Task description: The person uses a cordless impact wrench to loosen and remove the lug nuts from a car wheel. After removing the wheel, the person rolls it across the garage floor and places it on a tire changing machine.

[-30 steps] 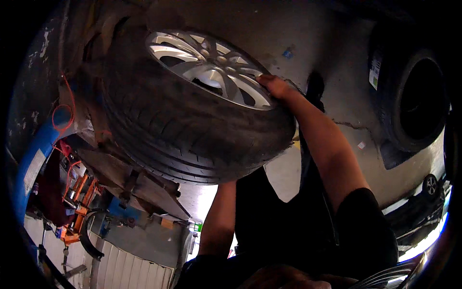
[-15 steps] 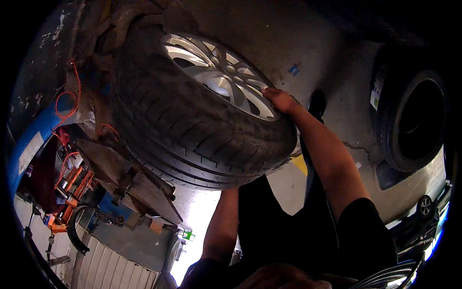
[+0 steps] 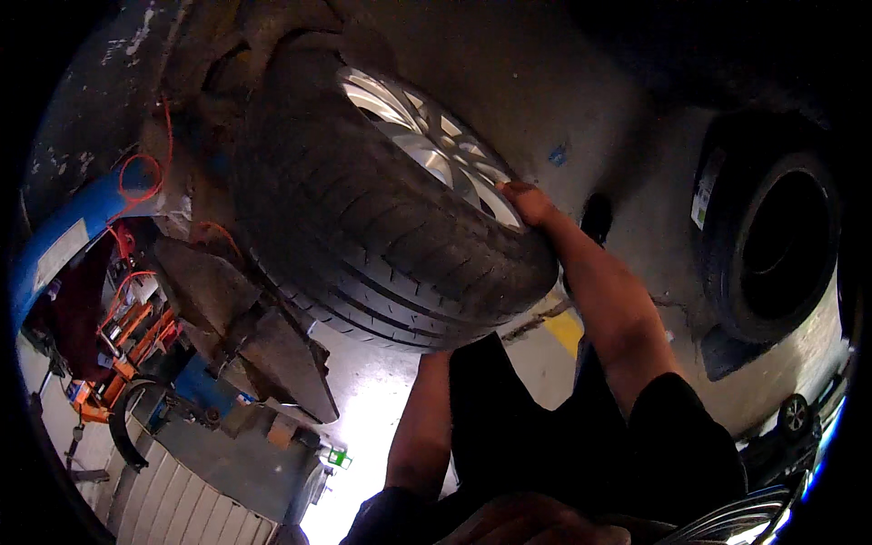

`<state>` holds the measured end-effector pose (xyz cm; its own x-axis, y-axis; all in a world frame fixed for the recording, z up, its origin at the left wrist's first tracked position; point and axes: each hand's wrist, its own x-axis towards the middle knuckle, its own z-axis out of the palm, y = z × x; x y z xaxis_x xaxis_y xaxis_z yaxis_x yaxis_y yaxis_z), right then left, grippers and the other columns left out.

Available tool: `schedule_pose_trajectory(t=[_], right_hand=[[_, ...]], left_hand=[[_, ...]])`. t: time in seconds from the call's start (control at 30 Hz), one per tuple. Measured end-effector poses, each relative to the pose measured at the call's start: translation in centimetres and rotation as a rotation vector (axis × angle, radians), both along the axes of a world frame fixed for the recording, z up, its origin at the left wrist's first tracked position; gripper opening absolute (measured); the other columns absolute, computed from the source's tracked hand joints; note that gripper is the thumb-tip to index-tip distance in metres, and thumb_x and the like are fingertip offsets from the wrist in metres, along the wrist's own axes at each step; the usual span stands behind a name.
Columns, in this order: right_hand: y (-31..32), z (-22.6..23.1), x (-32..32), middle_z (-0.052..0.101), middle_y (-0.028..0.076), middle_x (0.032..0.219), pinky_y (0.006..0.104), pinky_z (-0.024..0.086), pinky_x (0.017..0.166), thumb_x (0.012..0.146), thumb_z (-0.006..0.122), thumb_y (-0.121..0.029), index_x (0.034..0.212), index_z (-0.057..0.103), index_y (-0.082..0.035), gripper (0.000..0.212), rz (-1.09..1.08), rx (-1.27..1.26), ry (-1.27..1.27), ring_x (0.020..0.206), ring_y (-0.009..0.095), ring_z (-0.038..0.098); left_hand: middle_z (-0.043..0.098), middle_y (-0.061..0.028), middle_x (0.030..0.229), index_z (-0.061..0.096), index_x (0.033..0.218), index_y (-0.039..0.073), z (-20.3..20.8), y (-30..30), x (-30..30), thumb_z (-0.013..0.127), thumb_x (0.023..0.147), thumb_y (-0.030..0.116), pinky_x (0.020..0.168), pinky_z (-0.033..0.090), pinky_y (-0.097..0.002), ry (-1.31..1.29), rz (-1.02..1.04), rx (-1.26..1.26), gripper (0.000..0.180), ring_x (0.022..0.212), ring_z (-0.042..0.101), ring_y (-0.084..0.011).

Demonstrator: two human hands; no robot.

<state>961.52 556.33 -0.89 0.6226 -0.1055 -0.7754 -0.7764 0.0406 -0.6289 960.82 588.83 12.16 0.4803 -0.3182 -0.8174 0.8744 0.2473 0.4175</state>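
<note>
A car wheel, a black tyre on a silver multi-spoke alloy rim, is tilted in front of me, the rim facing up and to the right. My right hand grips its right side, fingers at the rim's edge. From below, my left forearm reaches up to the underside of the tyre; the tyre hides that hand and its fingers. Just left of the wheel is a worn, flat metal plate assembly, partly behind the tyre.
Another black tyre with a label stands at the right. A blue curved machine part with an orange coiled hose is at the left, above an orange tool rack. A parked car's wheel shows far right.
The wheel has tipped further toward its edge, so less of the rim face shows. My right hand has moved slightly down with it. The view has also shifted a little.
</note>
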Motion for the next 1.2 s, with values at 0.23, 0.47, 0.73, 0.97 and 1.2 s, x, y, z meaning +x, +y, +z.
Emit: schedule_pose_trajectory(t=[0.23,0.47,0.73,0.97,1.2], right_hand=[[-0.3,6.6,1.4,0.072,0.019,0.127,0.0444,0.049,0.1,0.106,0.044,-0.06,0.137,0.067,-0.007,0.065,0.069,0.052,0.191,0.113,0.032,0.069],[0.6,5.1,0.8,0.067,0.018,0.135,0.0449,0.056,0.096,0.108,0.046,-0.051,0.143,0.061,-0.008,0.057,-0.013,0.06,0.197,0.118,0.03,0.068],[-2.3,8.2,5.9,0.066,0.022,0.135,0.0473,0.05,0.105,0.11,0.038,-0.051,0.135,0.066,-0.008,0.057,0.52,-0.198,0.075,0.125,0.041,0.063],[0.0,6.5,8.0,0.064,0.023,0.139,0.0453,0.048,0.108,0.101,0.048,-0.067,0.138,0.064,-0.007,0.072,0.245,-0.016,0.258,0.13,0.038,0.061],[-1.7,7.2,8.4,0.069,0.025,0.129,0.0468,0.053,0.101,0.096,0.058,-0.049,0.12,0.075,-0.005,0.052,0.579,-0.165,-0.003,0.121,0.036,0.068]], left_hand=[[0.037,-0.0078,0.167,0.035,0.162,0.016,2.0,1.8,-0.5,0.04,0.11,0.052,0.125,0.03,-0.0522,-0.038,0.014,0.012,0.064,0.153,0.033,-0.0308],[0.036,-0.0075,0.168,0.033,0.163,0.016,1.9,1.2,1.4,0.038,0.111,0.053,0.126,0.029,-0.0532,-0.061,-0.093,0.007,0.064,0.154,0.032,-0.0307],[0.029,-0.0045,0.172,0.028,0.166,0.021,4.9,1.1,1.1,0.042,0.102,0.07,0.125,0.027,-0.0571,-0.132,0.142,0.016,0.082,0.155,0.03,-0.0339],[0.044,-0.0122,0.159,0.043,0.156,0.013,13.8,-2.4,5.4,0.047,0.104,0.06,0.123,0.031,-0.0533,-0.255,0.19,0.712,0.07,0.146,0.041,-0.0339],[0.028,-0.0222,0.169,0.034,0.162,0.005,25.1,-18.9,23.0,0.056,0.102,0.04,0.126,0.013,-0.0628,-1.591,-1.121,1.311,0.073,0.155,0.025,-0.046]])
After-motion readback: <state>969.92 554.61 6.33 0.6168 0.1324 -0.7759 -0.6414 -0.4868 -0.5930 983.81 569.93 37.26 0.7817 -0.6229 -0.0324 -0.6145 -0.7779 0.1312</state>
